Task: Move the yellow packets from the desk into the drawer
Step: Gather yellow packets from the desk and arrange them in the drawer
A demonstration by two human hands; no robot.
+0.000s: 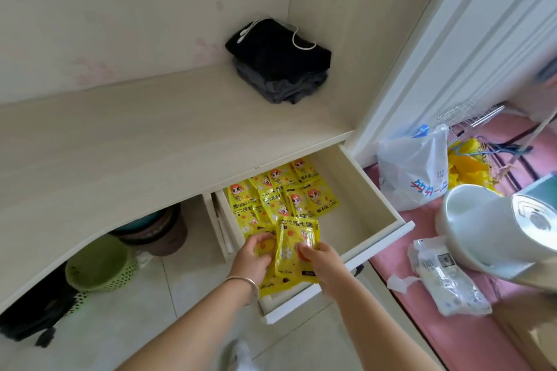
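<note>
The pale wooden drawer [366,214] stands pulled out under the right end of the desk [126,153]. Several yellow packets [280,193] with a cartoon face lie in its back left part. My right hand [319,259] grips a yellow packet [297,242] over the drawer's front half. My left hand [251,253], with a bracelet on the wrist, holds another yellow packet [266,285] just beside and partly under the first. No yellow packets show on the desk top.
A folded pile of black and grey clothes [280,63] sits at the desk's back right corner. Under the desk stand a green basket [101,265] and dark buckets [156,232]. Right of the drawer are a white plastic bag [413,169], a white appliance [488,226] and a clear wrapper [446,277] on pink floor.
</note>
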